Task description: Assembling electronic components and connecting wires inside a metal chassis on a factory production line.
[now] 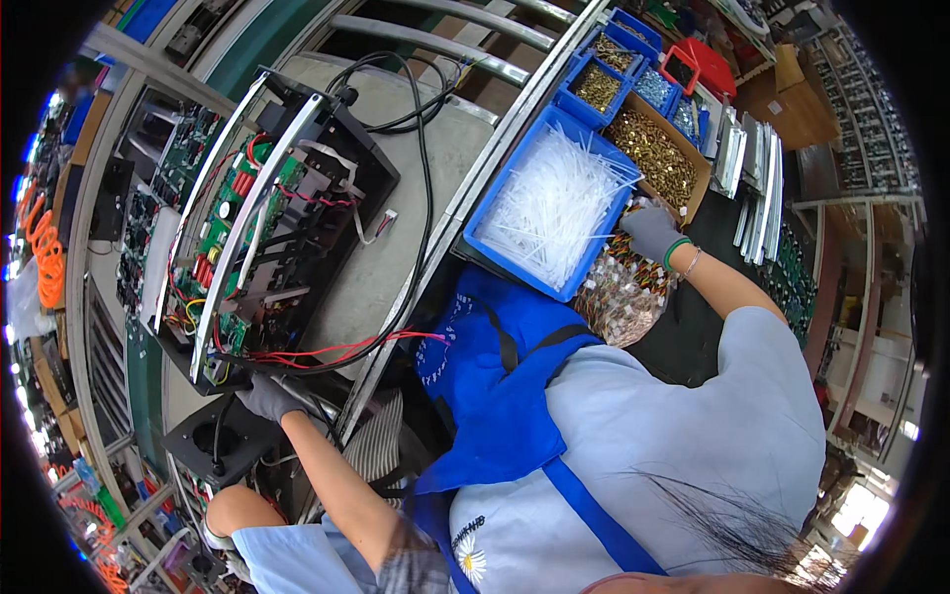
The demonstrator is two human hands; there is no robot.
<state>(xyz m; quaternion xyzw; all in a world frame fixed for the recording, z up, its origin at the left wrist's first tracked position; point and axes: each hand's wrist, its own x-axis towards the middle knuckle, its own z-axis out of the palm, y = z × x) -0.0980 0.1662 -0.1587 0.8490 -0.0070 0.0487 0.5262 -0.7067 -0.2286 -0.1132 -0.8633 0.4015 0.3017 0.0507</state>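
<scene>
An electronics chassis (280,233), with green circuit boards and silver side rails, sits tilted on the conveyor at the left. My left hand (269,398), in a grey glove, is closed at its near lower corner, beside red and black cables (336,354). What those fingers hold is hidden. My right hand (655,234), also gloved, reaches to a pile of bagged wire leads with white connectors (623,297). Its fingers curl down among the coloured wires, and their grip is partly concealed. A blue bin of white cable ties (554,203) stands just left of that hand.
Beyond my right hand are a carton of brass screws (653,153), small blue bins of fasteners (597,87) and a red bin (701,67). Metal strips (760,188) lie farther right. A black fan unit (213,441) is below the chassis. Someone's bare knee (237,510) shows at lower left.
</scene>
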